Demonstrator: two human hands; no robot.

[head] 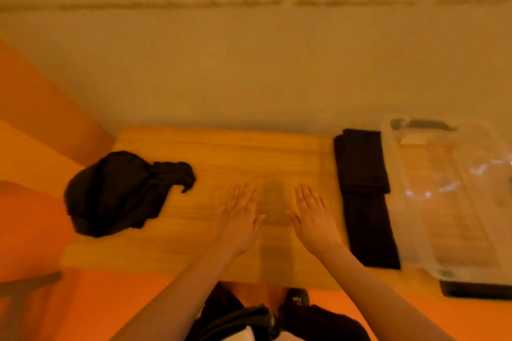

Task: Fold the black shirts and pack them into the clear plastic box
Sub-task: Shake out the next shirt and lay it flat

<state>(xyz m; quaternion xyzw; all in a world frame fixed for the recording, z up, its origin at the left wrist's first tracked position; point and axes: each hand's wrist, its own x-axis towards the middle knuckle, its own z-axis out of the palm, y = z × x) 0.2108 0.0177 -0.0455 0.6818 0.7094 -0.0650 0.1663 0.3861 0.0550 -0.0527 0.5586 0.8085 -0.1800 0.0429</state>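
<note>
Hands, left (240, 220) and right (313, 220), hover flat-fingered and empty, seemingly; crumpled shirt (119, 194) needs spreading flat before folding.

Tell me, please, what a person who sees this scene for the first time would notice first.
First come the two open hands, the left hand and the right hand, flat side by side over the middle of the wooden table. Next, a crumpled black shirt lies at the table's left edge. On the right, folded black shirts lie in a long strip beside the clear plastic box.
</note>
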